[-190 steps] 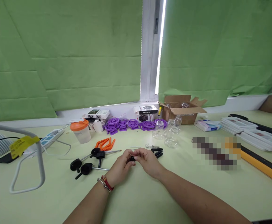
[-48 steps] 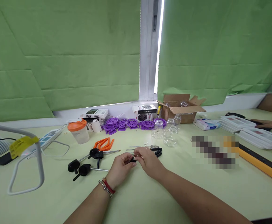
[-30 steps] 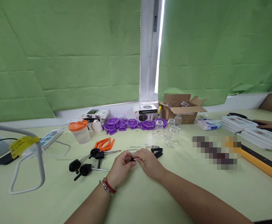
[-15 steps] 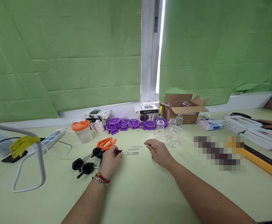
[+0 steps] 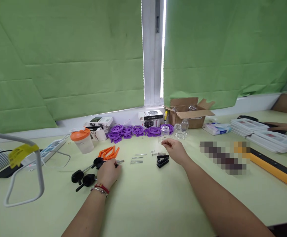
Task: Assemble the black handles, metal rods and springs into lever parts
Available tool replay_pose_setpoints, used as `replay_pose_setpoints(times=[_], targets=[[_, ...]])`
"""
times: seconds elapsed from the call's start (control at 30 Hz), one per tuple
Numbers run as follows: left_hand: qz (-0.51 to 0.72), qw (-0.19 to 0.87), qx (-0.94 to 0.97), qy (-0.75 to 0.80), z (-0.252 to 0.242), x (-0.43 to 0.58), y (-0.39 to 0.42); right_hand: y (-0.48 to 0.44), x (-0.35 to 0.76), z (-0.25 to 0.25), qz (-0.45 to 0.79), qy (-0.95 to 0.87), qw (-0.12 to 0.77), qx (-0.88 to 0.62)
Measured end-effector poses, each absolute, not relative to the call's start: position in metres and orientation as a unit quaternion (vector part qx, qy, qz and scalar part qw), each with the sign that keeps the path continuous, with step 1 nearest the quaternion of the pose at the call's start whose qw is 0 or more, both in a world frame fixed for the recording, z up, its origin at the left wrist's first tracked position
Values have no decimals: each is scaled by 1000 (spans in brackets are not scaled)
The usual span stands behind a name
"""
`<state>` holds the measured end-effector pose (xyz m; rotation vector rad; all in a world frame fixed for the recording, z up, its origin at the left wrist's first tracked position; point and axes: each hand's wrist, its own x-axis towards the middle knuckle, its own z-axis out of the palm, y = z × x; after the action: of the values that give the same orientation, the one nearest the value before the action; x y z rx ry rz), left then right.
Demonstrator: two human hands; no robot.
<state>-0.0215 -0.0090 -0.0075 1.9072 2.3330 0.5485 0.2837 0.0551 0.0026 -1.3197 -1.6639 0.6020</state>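
Observation:
My left hand rests low over the table with its fingers curled closed; a black tip shows at them, but I cannot make out the whole piece. A thin metal rod passes just beyond these fingers, beside a black knob. My right hand is pinched closed in front of a clear glass jar; whatever lies between its fingertips is too small to name. Below that hand are several black plastic pieces, springs and tiny nuts. Metal screws lie between my hands.
Orange handles and black knobs with rods lie at left, near an orange-lidded cup. Purple wheel-shaped parts, small boxes and an open carton line the back. A co-worker's hand is far right, by white cases.
My right hand has moved away and to the right, uncovering the black pieces and springs. My left hand has shifted slightly, its fingers turned down. The view has swung a little rightward.

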Motion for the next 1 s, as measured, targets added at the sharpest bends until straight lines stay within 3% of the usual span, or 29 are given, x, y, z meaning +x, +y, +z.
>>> replay_pose_setpoints(times=[0.13, 0.43, 1.0], targets=[[142, 38, 614, 775, -2, -19, -11, 59, 291, 4, 246, -673, 428, -551], [116, 47, 610, 783, -5, -22, -10, 65, 295, -14, 212, -733, 273, -585], [139, 39, 613, 777, 4, -23, -16, 68, 293, -23, 186, -759, 252, -571]])
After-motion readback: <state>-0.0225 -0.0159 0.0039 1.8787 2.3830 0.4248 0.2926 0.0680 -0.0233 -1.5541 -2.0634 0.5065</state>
